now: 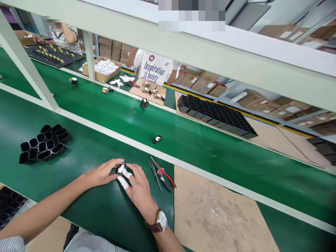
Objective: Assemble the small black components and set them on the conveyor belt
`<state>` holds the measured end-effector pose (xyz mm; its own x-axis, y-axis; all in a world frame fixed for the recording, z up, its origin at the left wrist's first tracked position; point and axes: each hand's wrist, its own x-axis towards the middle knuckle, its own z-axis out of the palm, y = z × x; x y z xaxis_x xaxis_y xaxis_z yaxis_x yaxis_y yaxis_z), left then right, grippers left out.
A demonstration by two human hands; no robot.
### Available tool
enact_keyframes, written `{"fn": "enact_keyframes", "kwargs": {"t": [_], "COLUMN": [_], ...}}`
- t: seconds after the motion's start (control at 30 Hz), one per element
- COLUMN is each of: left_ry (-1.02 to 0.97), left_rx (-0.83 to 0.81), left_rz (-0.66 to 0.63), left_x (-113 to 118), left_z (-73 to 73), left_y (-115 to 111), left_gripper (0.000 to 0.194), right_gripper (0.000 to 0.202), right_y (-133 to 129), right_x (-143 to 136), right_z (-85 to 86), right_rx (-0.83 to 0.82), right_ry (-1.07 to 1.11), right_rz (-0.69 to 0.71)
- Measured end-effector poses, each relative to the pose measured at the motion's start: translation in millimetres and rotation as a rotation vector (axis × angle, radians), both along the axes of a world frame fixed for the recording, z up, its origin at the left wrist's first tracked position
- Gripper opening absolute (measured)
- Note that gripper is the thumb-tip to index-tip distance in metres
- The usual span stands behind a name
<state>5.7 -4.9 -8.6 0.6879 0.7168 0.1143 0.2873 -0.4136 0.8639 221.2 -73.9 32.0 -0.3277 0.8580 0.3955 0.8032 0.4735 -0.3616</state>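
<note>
Between my two hands, on the green bench, is a small black plastic housing [118,171] with a white part in it. My left hand [106,172] grips it from the left, fingers along its far side and thumb at the near side. From the right, my right hand [140,187] closes on it, with white finger cots on the thumb and index finger pressing at its top. Parts of the housing are hidden by the fingers. Just right of my right hand lie tweezers [155,174] and red-handled pliers [164,175].
Several empty black housings [43,145] stand at the left. A cardboard sheet [210,210] lies at the right. Beyond a white rail, a green conveyor [126,122] carries a filled housing [156,139] and other parts. Two people sit across, near black housings [215,115]. A beam [183,45] crosses overhead.
</note>
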Motion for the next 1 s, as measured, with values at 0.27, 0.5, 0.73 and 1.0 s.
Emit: {"fn": "enact_keyframes", "kwargs": {"t": [0.27,0.5,0.73,1.0], "left_ry": [0.024,0.055,-0.078,-0.142], "left_rx": [-0.01,0.08,0.115,0.172], "left_rz": [-0.009,0.062,0.052,0.059], "left_x": [0,6,7,8], "left_z": [5.5,10.5,5.9,-4.2], "left_y": [0,0,1,5], "left_gripper": [0.071,0.052,0.032,0.033], "right_gripper": [0.036,0.041,0.041,0.032], "right_y": [1,-22,-23,-5], "right_x": [19,63,55,26], "right_z": [-11.4,-38.6,-42.9,-20.2], "right_rx": [-0.061,0.039,-0.002,-0.032], "right_ry": [0.003,-0.219,-0.159,0.204], "right_rz": [-0.037,-0.331,-0.282,-0.107]}}
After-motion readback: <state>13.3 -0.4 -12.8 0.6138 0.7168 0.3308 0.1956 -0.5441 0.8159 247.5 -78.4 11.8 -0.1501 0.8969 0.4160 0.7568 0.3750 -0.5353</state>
